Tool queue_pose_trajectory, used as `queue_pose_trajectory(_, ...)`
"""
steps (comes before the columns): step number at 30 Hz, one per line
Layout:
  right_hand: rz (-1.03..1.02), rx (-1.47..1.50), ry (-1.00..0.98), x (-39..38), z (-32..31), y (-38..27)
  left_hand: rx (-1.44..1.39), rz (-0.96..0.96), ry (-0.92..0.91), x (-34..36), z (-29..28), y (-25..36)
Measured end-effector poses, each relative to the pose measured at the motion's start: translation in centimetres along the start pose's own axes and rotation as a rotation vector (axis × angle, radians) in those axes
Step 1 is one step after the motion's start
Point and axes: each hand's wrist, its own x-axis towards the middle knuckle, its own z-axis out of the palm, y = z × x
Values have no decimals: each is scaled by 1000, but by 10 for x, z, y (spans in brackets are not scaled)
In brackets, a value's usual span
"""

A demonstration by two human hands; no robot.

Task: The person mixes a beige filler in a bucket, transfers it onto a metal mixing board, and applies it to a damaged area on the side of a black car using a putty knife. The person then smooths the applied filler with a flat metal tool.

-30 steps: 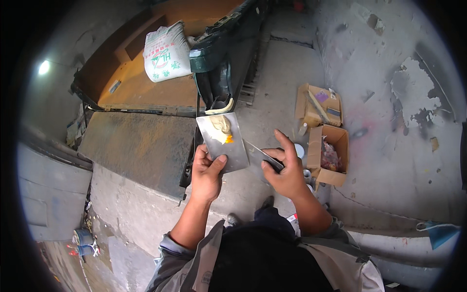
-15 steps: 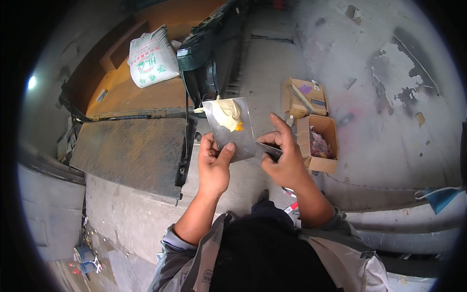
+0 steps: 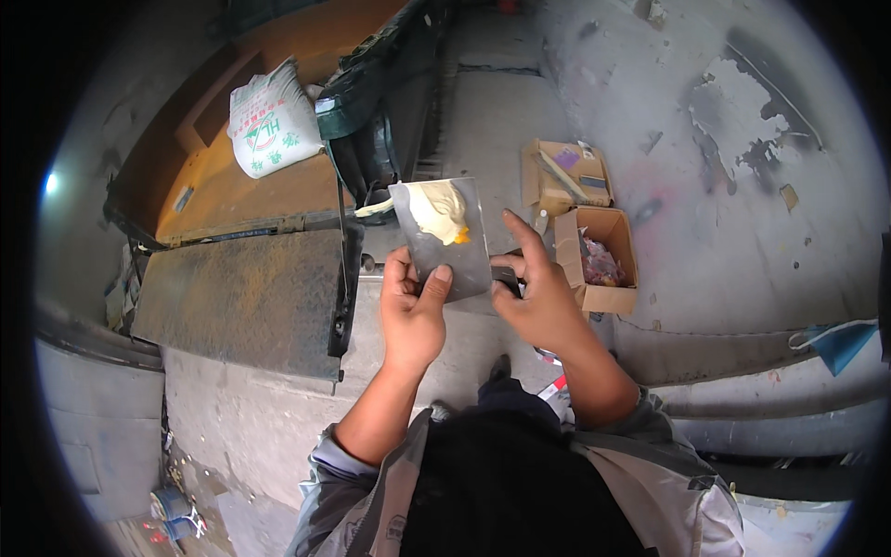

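My left hand [image 3: 413,311] grips a flat metal plate [image 3: 459,269] by its lower left, thumb on top. A mound of cream paste [image 3: 434,209] with an orange dab [image 3: 461,236] lies on the plate's upper part. My right hand [image 3: 538,302] is closed on a dark scraper [image 3: 503,280], index finger raised; most of the scraper is hidden by that hand and the plate, whose right edge is beside it.
An open truck bed [image 3: 176,204] with a lowered rusty flap [image 3: 232,297] and white sack [image 3: 269,125] is at the left. Cardboard boxes [image 3: 608,292] sit right of centre beside a flaking grey wall [image 3: 742,232]. A blue mask [image 3: 835,348] hangs at the right. Blue cans [image 3: 172,506] stand lower left.
The plate and my left hand have risen and shifted right in the view. The scraper has slipped mostly out of sight behind the plate and my right hand. The surroundings have shifted left.
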Motion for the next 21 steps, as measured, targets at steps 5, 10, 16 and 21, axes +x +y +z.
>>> queue_pose_trajectory(5, 19, -13, 3, -8, -9, -5, 49, 14, -28, -2, -3, -4)
queue_pose_trajectory(10, -22, -167, -38, -10, -8, 3, 27, 17, -35, -3, 3, -5)
queue_pose_trajectory(16, 58, 280, 198, -7, -49, 65, -230, -54, -19, 5, -16, 6)
queue_pose_trajectory(21, 128, 1052, 239, -25, -67, 95, -352, -125, 9, 5, -34, 14)
